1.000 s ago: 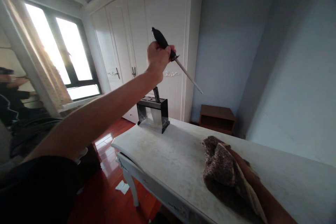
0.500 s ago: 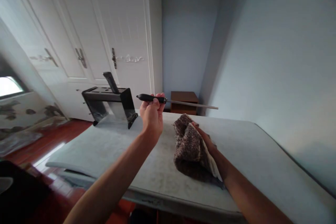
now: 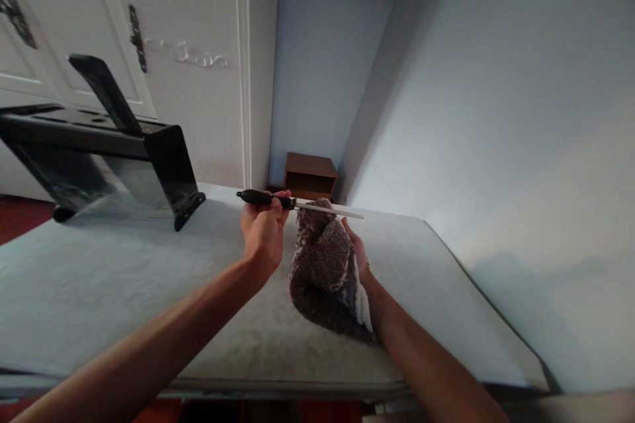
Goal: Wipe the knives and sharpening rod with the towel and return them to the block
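Observation:
My left hand (image 3: pixel 264 226) is closed round the black handle of a honing steel (image 3: pixel 327 210), whose thin rod points to the right. In my right hand (image 3: pixel 355 244) is a brown fluffy cloth (image 3: pixel 325 264) with a pale underside, bunched up and hanging down toward the table. The upper edge of the cloth lies right at the rod; whether it touches it I cannot tell. Most of my right fingers are hidden behind the cloth. To the left, a black knife block (image 3: pixel 163 165) with clear panels stands on the table, a dark handle (image 3: pixel 106 92) sticking up from its top.
Both hands are above a pale table (image 3: pixel 238 337). Behind it stand a white wardrobe (image 3: pixel 198 112) with ornate handles and a small brown cabinet (image 3: pixel 311 164). A light blue wall (image 3: pixel 471 112) rises along the right side.
My right hand has lifted the cloth up to the rod of the honing steel. The view has shifted, so the knife block appears larger and farther left.

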`<state>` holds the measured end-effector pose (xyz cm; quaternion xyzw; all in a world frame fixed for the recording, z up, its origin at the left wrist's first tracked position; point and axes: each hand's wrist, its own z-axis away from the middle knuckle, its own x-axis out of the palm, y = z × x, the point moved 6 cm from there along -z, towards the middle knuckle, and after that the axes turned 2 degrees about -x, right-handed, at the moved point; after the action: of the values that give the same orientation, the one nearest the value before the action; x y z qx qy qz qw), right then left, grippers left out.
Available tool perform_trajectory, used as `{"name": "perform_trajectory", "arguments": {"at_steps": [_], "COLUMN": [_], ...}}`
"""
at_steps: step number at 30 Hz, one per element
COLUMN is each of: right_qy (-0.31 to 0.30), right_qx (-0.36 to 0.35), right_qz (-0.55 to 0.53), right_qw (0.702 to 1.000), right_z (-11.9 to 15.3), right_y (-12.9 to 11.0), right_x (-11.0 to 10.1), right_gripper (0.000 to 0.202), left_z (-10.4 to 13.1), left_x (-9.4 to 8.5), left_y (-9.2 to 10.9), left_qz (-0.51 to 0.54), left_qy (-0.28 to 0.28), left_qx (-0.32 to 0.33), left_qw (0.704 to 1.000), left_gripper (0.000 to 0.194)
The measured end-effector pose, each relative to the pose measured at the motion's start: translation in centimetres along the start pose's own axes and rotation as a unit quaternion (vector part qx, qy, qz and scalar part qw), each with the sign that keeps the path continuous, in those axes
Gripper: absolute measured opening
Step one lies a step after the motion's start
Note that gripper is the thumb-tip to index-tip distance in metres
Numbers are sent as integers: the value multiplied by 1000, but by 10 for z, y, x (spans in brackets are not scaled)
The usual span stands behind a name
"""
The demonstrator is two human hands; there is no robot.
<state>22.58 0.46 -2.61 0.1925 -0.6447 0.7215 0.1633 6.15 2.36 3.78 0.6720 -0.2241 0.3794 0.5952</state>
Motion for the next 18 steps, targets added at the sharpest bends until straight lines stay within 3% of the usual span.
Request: {"name": "perform_trajectory", "arguments": {"at_steps": [6,10,18], "right_qy": [-25,-20,26], "right_qx": [57,57,24], "right_qz": [-51,-51,-52], "right_qw": [997,997,998], "right_z": [7,3,-5], "right_y": [8,8,10], "right_x": [13,10,-10], "right_gripper": [42,42,40], "left_z": [2,2,-10], "left_x": [-13,-20,-42], "left_y": [-3,-9,-12], "left_qz": [-30,-71,-234], "left_qy": [-41,-82,-178], "left_qx": [-5,-52,-182], "left_qw": [999,993,938], "left_gripper": [19,25,35]}}
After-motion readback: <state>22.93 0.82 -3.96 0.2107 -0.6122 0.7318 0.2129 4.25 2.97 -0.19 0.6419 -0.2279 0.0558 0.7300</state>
